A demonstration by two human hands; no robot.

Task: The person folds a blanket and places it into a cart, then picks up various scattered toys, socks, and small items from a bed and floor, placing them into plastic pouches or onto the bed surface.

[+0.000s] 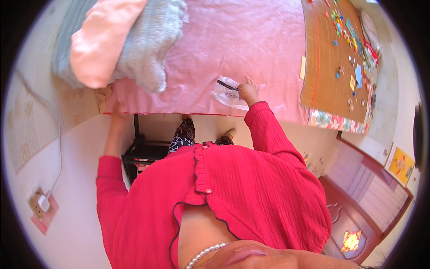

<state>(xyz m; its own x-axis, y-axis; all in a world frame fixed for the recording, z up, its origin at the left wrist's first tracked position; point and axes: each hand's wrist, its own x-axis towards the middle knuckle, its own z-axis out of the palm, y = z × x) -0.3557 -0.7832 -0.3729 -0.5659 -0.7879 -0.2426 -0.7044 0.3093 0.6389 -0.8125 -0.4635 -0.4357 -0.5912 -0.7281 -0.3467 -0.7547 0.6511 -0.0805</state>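
Note:
My right hand [248, 92] is over the pink bed sheet [228, 43], pinching the edge of a translucent plastic bag [224, 95] between thumb and finger. The bag bears dark writing. A thin black strip [226, 84] lies at its upper side and reaches my fingertips. At the bed's front left corner is my left hand [118, 112], blurred, beside the sheet's edge. Whether its fingers hold the fabric cannot be made out.
A grey-blue fluffy blanket [147, 50] and a peach cushion-like cloth [104, 43] are piled at left. A brown mat [331, 77] at right carries small colourful toy pieces [339, 25] and paper cards [358, 75]. A black metal rack [147, 148] stands below the bed edge. A white plug [43, 203] sits in the wall.

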